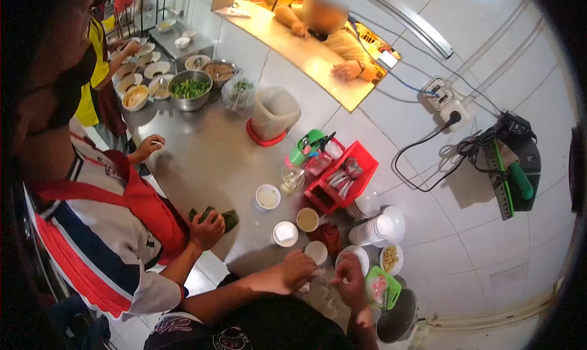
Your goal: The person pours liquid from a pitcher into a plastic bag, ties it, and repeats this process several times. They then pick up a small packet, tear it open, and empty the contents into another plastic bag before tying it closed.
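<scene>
Near the steel table's front edge, my left hand (298,270) is closed, its fingers pinched on a piece of thin clear plastic (318,282) that looks like a bag. My right hand (350,282) is also closed, fingers curled at the plastic's other side; what exactly it grips is hard to make out. Just beyond my left hand sits a small white cup (315,252). A white bowl (354,259) lies partly behind my right hand. Farther off are a cup of pale liquid (307,219), a white-filled cup (285,234) and another bowl of liquid (268,197).
On the left, a co-worker's hand (208,229) rests on a dark green bundle (230,220). A red basket (351,178) of packets, stacked white cups (370,230), a green basket (382,287) and a dark pot (397,316) line the wall side. A steel bowl of greens (189,92) stands farther back.
</scene>
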The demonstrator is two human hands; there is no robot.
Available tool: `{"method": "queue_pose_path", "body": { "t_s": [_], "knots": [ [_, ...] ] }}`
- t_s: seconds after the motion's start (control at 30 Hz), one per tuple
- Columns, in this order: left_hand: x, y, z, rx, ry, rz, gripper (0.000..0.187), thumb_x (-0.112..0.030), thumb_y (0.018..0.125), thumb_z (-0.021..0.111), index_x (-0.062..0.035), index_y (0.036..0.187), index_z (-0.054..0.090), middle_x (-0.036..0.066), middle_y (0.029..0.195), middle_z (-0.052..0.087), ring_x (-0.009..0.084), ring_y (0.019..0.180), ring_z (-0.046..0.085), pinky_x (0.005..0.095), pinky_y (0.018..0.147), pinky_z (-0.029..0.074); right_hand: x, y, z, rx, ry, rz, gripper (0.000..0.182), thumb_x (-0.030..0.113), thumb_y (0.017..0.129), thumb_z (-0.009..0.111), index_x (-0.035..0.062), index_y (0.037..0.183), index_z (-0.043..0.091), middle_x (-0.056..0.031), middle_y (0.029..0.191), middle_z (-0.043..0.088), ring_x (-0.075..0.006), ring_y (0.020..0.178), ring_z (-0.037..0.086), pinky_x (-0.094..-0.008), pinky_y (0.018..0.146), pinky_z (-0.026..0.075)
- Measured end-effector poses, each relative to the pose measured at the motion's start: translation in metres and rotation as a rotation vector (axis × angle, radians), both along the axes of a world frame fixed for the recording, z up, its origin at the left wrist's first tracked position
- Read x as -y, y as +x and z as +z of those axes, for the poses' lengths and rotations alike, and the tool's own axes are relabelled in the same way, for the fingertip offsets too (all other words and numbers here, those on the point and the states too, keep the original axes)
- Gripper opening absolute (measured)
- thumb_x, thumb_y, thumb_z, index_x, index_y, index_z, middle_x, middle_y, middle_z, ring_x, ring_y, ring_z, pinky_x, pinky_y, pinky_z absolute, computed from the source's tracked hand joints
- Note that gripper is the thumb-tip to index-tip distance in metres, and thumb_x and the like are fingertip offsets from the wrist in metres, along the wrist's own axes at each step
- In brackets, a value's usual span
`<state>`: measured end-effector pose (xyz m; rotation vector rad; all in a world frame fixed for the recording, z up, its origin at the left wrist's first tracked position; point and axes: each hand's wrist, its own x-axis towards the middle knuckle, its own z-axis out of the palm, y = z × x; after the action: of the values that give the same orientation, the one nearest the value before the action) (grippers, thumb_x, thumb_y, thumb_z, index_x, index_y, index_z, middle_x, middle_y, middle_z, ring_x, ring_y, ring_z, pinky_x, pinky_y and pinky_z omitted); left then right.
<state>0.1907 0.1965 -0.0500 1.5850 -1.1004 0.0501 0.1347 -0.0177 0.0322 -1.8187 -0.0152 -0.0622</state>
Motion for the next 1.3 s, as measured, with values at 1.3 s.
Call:
{"method": "queue_pose_path", "body": {
  "t_s": [1.3],
  "knots": [
    [-0.015, -0.003, 0.048, -0.251, 0.152, 0.441, 0.027, -0.003, 0.085, 0.063, -0.0069, 0.111, 0.066, 0.008, 0.122, 0.062, 0.0325, 0.123, 0.049, 0.0489, 0.11, 0.031, -0.057, 0.041, 0.01, -0.393, 0.299, 0.156, 0.021, 0.006, 0.092, 0.065, -0.0002, 0.112, 0.069, -0.0103, 0.11, 0.07, -0.0123, 0.097, 0.065, -0.0294, 0.082, 0.054]
  ]
}}
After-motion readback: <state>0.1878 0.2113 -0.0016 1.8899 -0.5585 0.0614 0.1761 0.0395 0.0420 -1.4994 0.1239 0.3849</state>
